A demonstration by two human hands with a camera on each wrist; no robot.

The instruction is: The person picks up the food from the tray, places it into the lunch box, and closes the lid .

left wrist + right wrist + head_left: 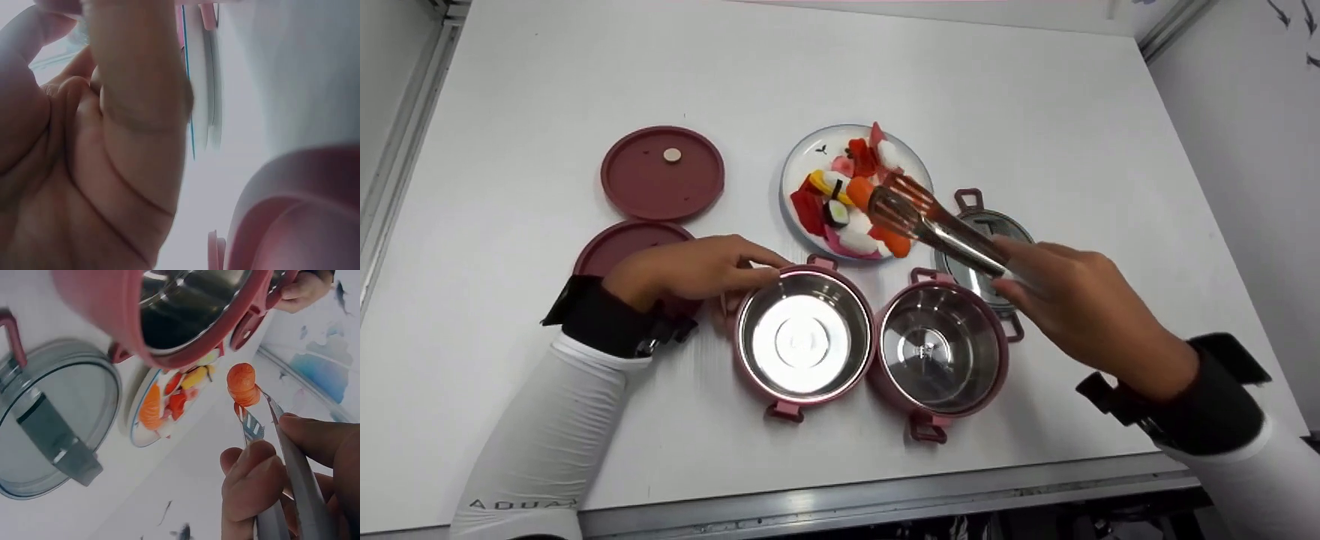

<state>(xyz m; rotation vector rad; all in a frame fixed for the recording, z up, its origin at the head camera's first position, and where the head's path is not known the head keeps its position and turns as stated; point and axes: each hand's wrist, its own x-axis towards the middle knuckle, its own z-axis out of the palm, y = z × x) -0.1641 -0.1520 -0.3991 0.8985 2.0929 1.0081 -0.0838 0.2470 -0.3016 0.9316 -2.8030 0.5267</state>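
Note:
My right hand (1072, 300) grips metal tongs (964, 244) with slotted ends. Between their ends sits a rounded orange toy food piece (243, 384), raised above the plate (802, 154) of toy sushi. At the left, my left hand (697, 270) holds the rim of a pink steel-lined pot (802, 341), thumb and fingers at its upper left; in the left wrist view some fingers are cut off. A second pink pot (941, 352) stands against it on the right. Both pots are uncovered, with nothing visible inside.
Two dark red round lids (660, 184) lie at the left, the nearer one partly under my left arm. A glass lid (986, 225) with pink handles is behind the right pot, partly hidden by my right hand. The table's metal front edge (877, 491) runs below.

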